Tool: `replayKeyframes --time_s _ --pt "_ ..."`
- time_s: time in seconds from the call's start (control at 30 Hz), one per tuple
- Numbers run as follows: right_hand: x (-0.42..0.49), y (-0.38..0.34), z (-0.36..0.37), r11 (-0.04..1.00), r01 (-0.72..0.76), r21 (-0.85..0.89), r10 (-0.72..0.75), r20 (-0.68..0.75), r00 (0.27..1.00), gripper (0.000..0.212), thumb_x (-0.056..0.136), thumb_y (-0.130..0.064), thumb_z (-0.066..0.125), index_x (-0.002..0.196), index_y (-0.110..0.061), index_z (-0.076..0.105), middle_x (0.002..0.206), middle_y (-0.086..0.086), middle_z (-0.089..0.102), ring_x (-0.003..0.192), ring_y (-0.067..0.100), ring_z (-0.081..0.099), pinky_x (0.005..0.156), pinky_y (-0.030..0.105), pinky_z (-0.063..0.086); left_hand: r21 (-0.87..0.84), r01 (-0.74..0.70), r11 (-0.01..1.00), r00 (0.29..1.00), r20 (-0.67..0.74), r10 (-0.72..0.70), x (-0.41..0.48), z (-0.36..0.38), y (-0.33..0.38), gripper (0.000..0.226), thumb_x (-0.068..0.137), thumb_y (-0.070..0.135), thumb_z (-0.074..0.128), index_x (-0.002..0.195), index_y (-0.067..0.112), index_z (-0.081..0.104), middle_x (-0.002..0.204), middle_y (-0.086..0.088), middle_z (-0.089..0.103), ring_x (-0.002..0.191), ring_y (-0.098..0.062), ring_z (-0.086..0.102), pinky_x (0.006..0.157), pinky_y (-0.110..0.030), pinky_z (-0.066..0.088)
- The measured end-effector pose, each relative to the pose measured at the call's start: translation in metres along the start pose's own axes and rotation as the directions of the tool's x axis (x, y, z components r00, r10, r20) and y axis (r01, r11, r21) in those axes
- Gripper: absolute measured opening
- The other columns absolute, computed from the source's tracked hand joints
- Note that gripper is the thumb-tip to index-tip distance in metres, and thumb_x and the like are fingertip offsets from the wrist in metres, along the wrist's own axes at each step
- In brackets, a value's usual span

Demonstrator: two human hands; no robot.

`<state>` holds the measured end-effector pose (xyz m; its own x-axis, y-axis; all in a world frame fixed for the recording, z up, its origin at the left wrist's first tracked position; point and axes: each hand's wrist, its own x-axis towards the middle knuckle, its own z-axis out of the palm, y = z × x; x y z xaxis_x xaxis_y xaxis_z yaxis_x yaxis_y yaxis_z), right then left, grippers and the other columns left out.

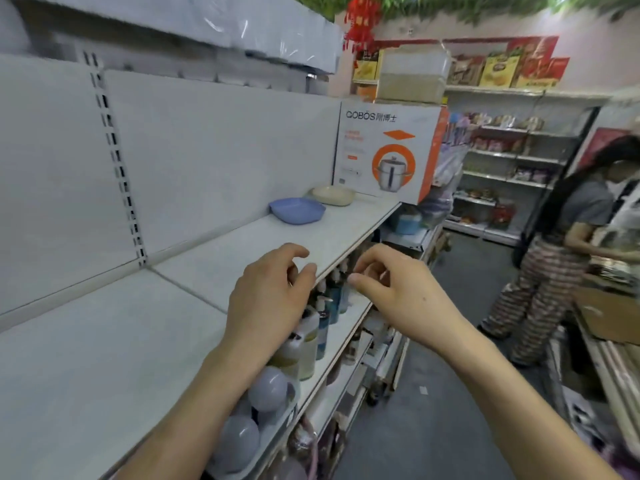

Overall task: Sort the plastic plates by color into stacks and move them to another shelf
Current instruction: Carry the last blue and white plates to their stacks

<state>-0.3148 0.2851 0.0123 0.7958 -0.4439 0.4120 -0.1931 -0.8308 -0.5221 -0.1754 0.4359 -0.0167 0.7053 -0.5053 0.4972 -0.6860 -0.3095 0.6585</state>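
1. L hand [268, 299] at front edge of white shelf [104, 341], fingers loosely curled, nothing in it.
2. R hand [398, 296] just beside it, out past the shelf edge, fingers loosely bent, also empty.
3. Farther along same shelf: blue plate [297, 210], well apart from both hands.
4. Just behind it: cream plate [333, 195], near pot box [384, 150].
5. Below hands, lower level: pump bottles [322, 323].

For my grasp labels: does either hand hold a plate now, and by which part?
Nothing is held. The left hand and right hand are loosely curled, empty; the blue plate and cream plate lie untouched.
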Motion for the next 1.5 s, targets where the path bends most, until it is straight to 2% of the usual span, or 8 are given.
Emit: replayKeyframes --time_s 0.27,0.63,0.87,1.0,1.13,1.23,1.4,1.5 --pt "0.064 0.112 -0.03 1.0 -0.022 0.02 0.021 0.015 1.0 0.01 0.095 -0.041 0.064 0.093 -0.033 0.06 0.081 -0.006 0.061 0.071 0.01 0.056 0.067 0.032 0.051 0.027 0.037 0.999 0.998 0.057 -0.039 0.069 0.111 0.023 0.022 0.097 0.047 0.056 0.118 0.041 0.062 0.08 0.014 0.063 0.078 -0.008 0.062 0.078 -0.041 0.055" --pt "0.186 0.253 -0.065 0.984 0.125 0.125 -0.139 0.108 0.984 0.01 0.095 -0.044 0.064 0.091 -0.035 0.06 0.078 -0.007 0.062 0.071 0.008 0.06 0.062 0.029 0.049 0.169 0.228 0.959 0.969 -0.139 -0.205 0.148 0.198 0.048 0.025 0.097 0.046 0.056 0.12 0.039 0.064 0.083 0.016 0.063 0.082 -0.006 0.061 0.083 -0.04 0.054" --pt "0.255 0.283 -0.035 0.957 0.194 0.214 -0.235 0.185 0.954 0.009 0.094 -0.044 0.065 0.094 -0.036 0.062 0.084 -0.007 0.063 0.075 0.009 0.059 0.069 0.032 0.052 0.255 0.311 0.915 0.937 -0.245 -0.25 0.188 0.219 0.034 0.025 0.097 0.045 0.057 0.12 0.038 0.065 0.083 0.018 0.063 0.084 -0.009 0.06 0.082 -0.038 0.052" --pt "0.3 0.283 -0.01 0.937 0.236 0.258 -0.286 0.178 0.942 0.008 0.095 -0.042 0.065 0.093 -0.034 0.063 0.086 -0.008 0.063 0.075 0.008 0.058 0.065 0.028 0.047 0.278 0.346 0.896 0.921 -0.284 -0.267 0.214 0.224 0.017 0.024 0.097 0.043 0.056 0.12 0.039 0.064 0.082 0.018 0.063 0.084 -0.013 0.061 0.082 -0.038 0.053" --pt "0.34 0.274 0.016 0.917 0.282 0.282 -0.353 0.246 0.903 0.009 0.093 -0.042 0.066 0.094 -0.033 0.062 0.086 -0.01 0.062 0.075 0.007 0.058 0.066 0.025 0.045 0.264 0.396 0.879 0.892 -0.339 -0.3 0.239 0.221 -0.001 0.025 0.097 0.047 0.055 0.12 0.041 0.062 0.084 0.018 0.063 0.085 -0.012 0.062 0.084 -0.04 0.054" --pt "0.372 0.271 0.03 0.902 0.303 0.307 -0.373 0.202 0.905 0.008 0.093 -0.036 0.067 0.092 -0.029 0.064 0.084 -0.007 0.062 0.076 0.008 0.057 0.068 0.025 0.046 0.269 0.403 0.875 0.879 -0.381 -0.288 0.254 0.217 -0.011 0.024 0.098 0.045 0.056 0.12 0.04 0.063 0.084 0.016 0.063 0.085 -0.012 0.062 0.083 -0.039 0.054" --pt "0.422 0.29 0.051 0.915 0.352 0.198 -0.385 0.172 0.907 0.007 0.093 -0.037 0.064 0.093 -0.03 0.063 0.085 -0.01 0.059 0.081 0.008 0.056 0.065 0.03 0.043 0.362 0.44 0.822 0.874 -0.384 -0.298 0.272 0.201 -0.027 0.025 0.098 0.041 0.056 0.121 0.033 0.064 0.09 0.013 0.06 0.087 -0.011 0.059 0.081 -0.037 0.052" --pt "0.463 0.306 0.06 0.922 0.363 0.138 -0.384 0.197 0.902 0.009 0.092 -0.04 0.065 0.096 -0.032 0.062 0.093 -0.01 0.057 0.089 0.013 0.055 0.07 0.031 0.043 0.428 0.486 0.762 0.861 -0.383 -0.334 0.287 0.192 -0.036 0.03 0.098 0.041 0.057 0.125 0.031 0.063 0.101 0.009 0.056 0.096 -0.014 0.057 0.086 -0.038 0.051"
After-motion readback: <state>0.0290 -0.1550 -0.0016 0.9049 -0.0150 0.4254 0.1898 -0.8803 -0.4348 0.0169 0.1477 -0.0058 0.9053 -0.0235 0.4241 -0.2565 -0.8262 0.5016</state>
